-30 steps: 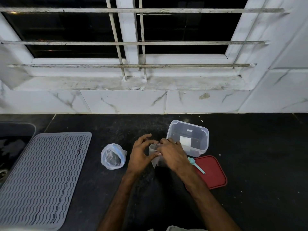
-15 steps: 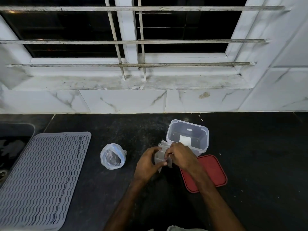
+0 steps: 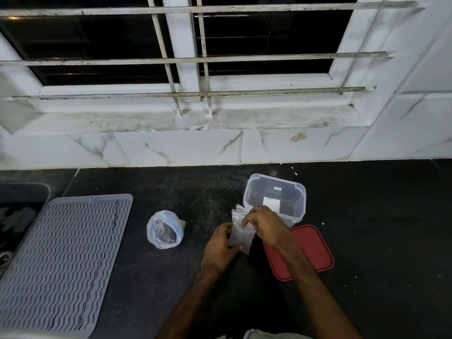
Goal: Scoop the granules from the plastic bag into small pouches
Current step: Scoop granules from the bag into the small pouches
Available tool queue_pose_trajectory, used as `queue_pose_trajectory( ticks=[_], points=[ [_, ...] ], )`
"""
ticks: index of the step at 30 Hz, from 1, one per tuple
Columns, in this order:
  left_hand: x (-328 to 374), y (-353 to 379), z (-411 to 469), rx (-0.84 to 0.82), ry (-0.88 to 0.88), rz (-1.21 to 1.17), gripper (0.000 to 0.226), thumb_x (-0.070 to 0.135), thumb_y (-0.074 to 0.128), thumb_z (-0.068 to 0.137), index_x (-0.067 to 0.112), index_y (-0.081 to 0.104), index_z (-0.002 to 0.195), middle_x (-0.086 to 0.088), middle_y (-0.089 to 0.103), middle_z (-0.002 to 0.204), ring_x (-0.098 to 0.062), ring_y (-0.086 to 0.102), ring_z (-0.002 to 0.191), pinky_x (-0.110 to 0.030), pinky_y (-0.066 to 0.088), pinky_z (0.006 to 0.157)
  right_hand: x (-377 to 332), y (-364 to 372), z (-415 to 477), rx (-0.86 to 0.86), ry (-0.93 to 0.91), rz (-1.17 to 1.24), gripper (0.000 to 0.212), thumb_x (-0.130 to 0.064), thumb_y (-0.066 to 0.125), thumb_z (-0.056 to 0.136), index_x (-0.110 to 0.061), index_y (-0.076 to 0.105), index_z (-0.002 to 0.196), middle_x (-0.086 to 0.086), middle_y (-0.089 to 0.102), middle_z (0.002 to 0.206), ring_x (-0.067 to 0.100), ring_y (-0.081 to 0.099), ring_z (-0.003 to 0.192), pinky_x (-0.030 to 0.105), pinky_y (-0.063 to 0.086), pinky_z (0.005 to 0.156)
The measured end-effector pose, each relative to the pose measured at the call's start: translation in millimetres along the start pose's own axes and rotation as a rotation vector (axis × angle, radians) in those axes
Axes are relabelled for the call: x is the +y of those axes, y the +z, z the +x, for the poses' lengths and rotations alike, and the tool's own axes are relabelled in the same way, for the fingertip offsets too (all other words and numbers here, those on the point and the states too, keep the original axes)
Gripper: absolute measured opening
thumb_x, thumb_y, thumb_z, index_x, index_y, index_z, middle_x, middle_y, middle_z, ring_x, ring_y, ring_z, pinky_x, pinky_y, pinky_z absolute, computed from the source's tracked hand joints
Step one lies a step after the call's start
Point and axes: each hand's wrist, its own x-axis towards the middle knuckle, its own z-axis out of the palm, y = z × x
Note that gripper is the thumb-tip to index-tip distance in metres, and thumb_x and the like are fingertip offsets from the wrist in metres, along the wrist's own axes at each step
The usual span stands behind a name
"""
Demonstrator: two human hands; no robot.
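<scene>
A small stack of clear pouches (image 3: 241,235) is being held just above the dark countertop (image 3: 379,228), near the middle of the scene. It is being gripped from the left by the left hand (image 3: 221,250), while its upper edge is being pinched by the right hand (image 3: 266,226). Whether a single pouch is being picked out cannot be told, as the plastic is blurred. The plastic bag (image 3: 164,230) with its dark granules is standing open, apart to the left of the hands. A clear container (image 3: 276,194) is standing just beyond the right hand. A red lid (image 3: 313,250) is lying nearer, partly crossed by the right forearm. A grey ridged mat (image 3: 63,260) is lying far left.
</scene>
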Motion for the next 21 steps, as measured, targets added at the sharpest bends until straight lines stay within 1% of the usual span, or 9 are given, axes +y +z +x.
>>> queue_pose_trajectory(
  ticks=[4,7,9,12,14,16,18,19,21],
  points=[
    [-2.3,4.1,-1.2,0.007,-0.05,0.003,0.056,0.018,0.078,0.073,0.021,0.055,0.124,0.004,0.054,0.124,-0.008,0.057,0.101,-0.026,0.052,0.089,2.1,1.4,-0.4,0.053,-0.019,0.001,0.034,-0.002,0.058,0.089,-0.03,0.075,0.097,-0.005,0.064,0.108,0.016,0.057,0.099,0.031,0.049,0.081],
    [-6.0,7.8,-2.8,-0.003,-0.107,0.015,0.063,0.014,0.08,0.072,0.019,0.052,0.127,0.001,0.051,0.129,-0.013,0.058,0.105,-0.032,0.054,0.093,5.2,-1.2,-1.7,0.123,0.008,0.042,0.025,-0.012,0.057,0.094,-0.03,0.073,0.101,-0.007,0.062,0.11,0.014,0.055,0.102,0.034,0.049,0.085],
    [-7.1,7.9,-3.4,-0.026,-0.144,0.021,0.069,0.016,0.082,0.071,0.02,0.049,0.131,0.0,0.049,0.131,-0.016,0.059,0.106,-0.035,0.054,0.094,9.5,-7.2,-5.6,0.205,0.063,0.117,0.02,-0.015,0.058,0.094,-0.028,0.072,0.102,-0.008,0.063,0.108,0.013,0.057,0.099,0.033,0.049,0.085],
    [-6.5,-3.1,-6.8,-0.009,-0.182,0.017,0.071,0.023,0.081,0.075,0.02,0.045,0.136,0.001,0.046,0.133,-0.016,0.057,0.11,-0.035,0.052,0.097,24.1,-15.0,-21.0,0.304,0.229,0.201,0.014,-0.017,0.061,0.093,-0.023,0.071,0.101,-0.006,0.066,0.099,0.011,0.062,0.088,0.032,0.053,0.078],
    [-5.5,-18.8,-9.4,0.136,-0.141,0.028,0.062,0.032,0.076,0.081,0.021,0.046,0.134,0.004,0.05,0.127,-0.013,0.058,0.108,-0.035,0.052,0.094,38.9,-15.6,-36.3,0.266,0.371,0.159,0.009,-0.021,0.062,0.092,-0.022,0.071,0.096,-0.004,0.069,0.094,0.011,0.064,0.08,0.031,0.053,0.073],
    [-3.3,-41.6,-14.2,0.396,-0.115,0.011,0.047,0.037,0.07,0.086,0.023,0.05,0.125,0.007,0.056,0.115,-0.012,0.058,0.102,-0.035,0.052,0.086,54.8,-10.2,-51.5,0.175,0.506,0.066,0.011,-0.025,0.061,0.092,-0.02,0.071,0.092,-0.002,0.069,0.089,0.012,0.062,0.078,0.03,0.051,0.072],
    [-7.3,-70.5,-18.5,0.687,-0.158,-0.046,0.031,0.033,0.069,0.087,0.022,0.054,0.112,0.007,0.055,0.106,-0.016,0.057,0.101,-0.036,0.05,0.082,67.4,-0.5,-62.0,0.057,0.594,-0.048,0.016,-0.032,0.061,0.091,-0.018,0.069,0.086,-0.001,0.067,0.085,0.014,0.061,0.077,0.03,0.049,0.071],
    [-14.3,-83.8,-20.0,0.795,-0.216,-0.071,0.03,0.033,0.069,0.087,0.022,0.054,0.111,0.003,0.055,0.109,-0.019,0.056,0.105,-0.04,0.05,0.084,70.8,5.1,-65.3,0.0,0.619,-0.069,0.018,-0.035,0.063,0.089,-0.02,0.068,0.083,-0.002,0.065,0.083,0.014,0.06,0.077,0.03,0.049,0.07],
    [-41.7,-103.3,-20.1,0.884,-0.417,-0.092,0.053,0.043,0.069,0.085,0.015,0.048,0.126,-0.013,0.049,0.13,-0.031,0.049,0.121,-0.051,0.049,0.092,70.8,14.5,-67.4,-0.068,0.654,-0.03,0.017,-0.04,0.065,0.087,-0.024,0.064,0.083,-0.005,0.064,0.085,0.014,0.06,0.079,0.029,0.046,0.069]
  ],
)
